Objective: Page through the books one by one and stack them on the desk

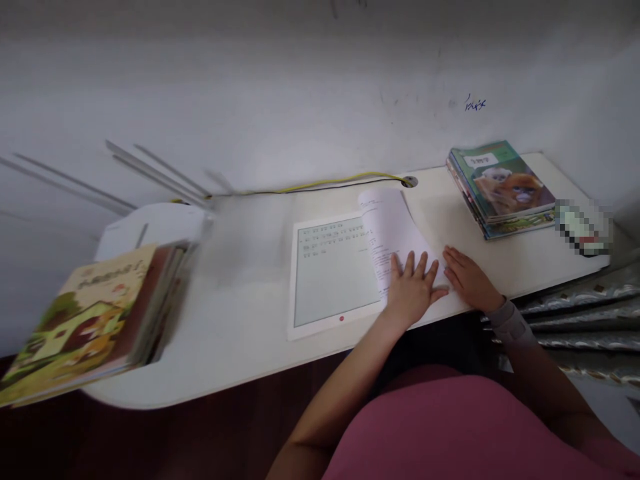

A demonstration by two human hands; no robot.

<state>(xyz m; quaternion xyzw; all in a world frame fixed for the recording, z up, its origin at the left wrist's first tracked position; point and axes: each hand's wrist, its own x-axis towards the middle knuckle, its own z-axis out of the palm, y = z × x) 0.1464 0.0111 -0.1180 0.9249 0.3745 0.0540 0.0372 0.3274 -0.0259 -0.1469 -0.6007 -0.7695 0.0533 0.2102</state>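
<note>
My left hand (pixel 411 288) lies flat with fingers spread on a printed white sheet of paper (pixel 393 223). The sheet's left side bends upward a little and covers the right part of a white-framed tablet (pixel 330 280) that shows lines of dark text. At the sheet's lower right edge rests my right hand (pixel 469 277), fingers stretched out and holding nothing; whether it touches the paper I cannot tell. A grey band circles the right wrist.
The white desk (pixel 240 320) runs along a wall. Books stand stacked at the left (pixel 95 313), overhanging the front edge. Another book stack (pixel 505 190) and a pixelated object (pixel 583 227) lie at the right. A yellow cable (pixel 325 181) runs into a desk hole (pixel 410 181).
</note>
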